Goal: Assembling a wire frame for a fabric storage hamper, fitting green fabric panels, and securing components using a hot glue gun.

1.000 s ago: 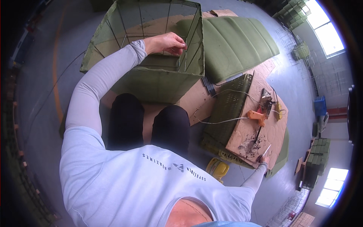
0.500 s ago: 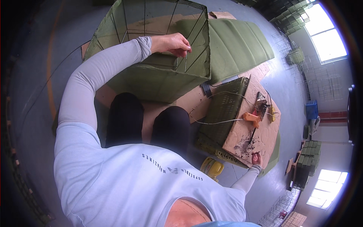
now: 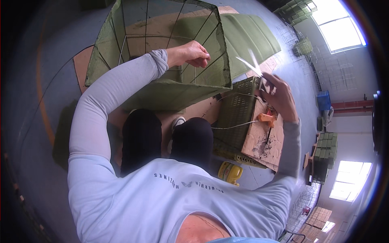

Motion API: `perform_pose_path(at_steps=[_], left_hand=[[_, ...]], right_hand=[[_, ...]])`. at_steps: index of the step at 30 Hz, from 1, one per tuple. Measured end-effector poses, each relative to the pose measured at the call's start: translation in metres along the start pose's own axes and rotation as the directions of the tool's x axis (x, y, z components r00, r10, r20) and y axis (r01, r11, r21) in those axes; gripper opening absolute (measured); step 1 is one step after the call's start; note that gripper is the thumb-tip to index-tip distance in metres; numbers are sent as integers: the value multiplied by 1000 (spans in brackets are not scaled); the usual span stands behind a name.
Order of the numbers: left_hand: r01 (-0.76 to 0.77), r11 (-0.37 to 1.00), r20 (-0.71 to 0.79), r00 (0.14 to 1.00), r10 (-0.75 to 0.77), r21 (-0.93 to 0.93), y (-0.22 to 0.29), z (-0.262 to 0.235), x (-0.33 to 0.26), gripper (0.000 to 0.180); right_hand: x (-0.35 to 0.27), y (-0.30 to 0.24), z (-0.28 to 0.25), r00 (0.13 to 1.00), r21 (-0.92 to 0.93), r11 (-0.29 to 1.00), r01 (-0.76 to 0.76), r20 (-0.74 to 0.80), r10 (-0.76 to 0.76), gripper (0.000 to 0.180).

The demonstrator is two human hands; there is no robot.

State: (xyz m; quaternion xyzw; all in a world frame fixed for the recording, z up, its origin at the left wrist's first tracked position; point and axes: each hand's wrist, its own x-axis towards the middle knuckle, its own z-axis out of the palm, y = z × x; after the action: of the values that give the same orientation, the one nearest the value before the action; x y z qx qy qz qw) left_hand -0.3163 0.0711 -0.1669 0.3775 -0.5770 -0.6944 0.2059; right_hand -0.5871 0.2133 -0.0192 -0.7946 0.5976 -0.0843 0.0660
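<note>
In the head view, the right hand (image 3: 279,97) has come up from the near corner of the cardboard (image 3: 259,152) and is now raised beyond the crate (image 3: 233,109), closed around the handles of what look like scissors (image 3: 256,69). Their blades are blurred and spread apart, pointing up and away. The change brings the cutting tool nearer to the green box (image 3: 174,95), so both hands now seem ready to work there.

The left hand (image 3: 194,53) stays over the box's open top, fingers curled and tips pinched together; whether anything thin is caught between them, I cannot tell. The wire-ribbed box stands just beyond the person's knees, beside a padded green sheet (image 3: 251,36). An orange-handled glue gun (image 3: 265,118) lies on the cardboard covering the crate.
</note>
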Motion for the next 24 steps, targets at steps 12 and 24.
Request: perform_pose_path(at_steps=[12,24], left_hand=[[-39,999,24,999,40,-38,0,7,-2,18],[-92,995,65,993,94,-29,-1,10,0,18]], right_hand=[[123,-29,48,620,-671,398,626,118,-775,9],[142,-21,56,707,-691,329,644,373,-601,5]])
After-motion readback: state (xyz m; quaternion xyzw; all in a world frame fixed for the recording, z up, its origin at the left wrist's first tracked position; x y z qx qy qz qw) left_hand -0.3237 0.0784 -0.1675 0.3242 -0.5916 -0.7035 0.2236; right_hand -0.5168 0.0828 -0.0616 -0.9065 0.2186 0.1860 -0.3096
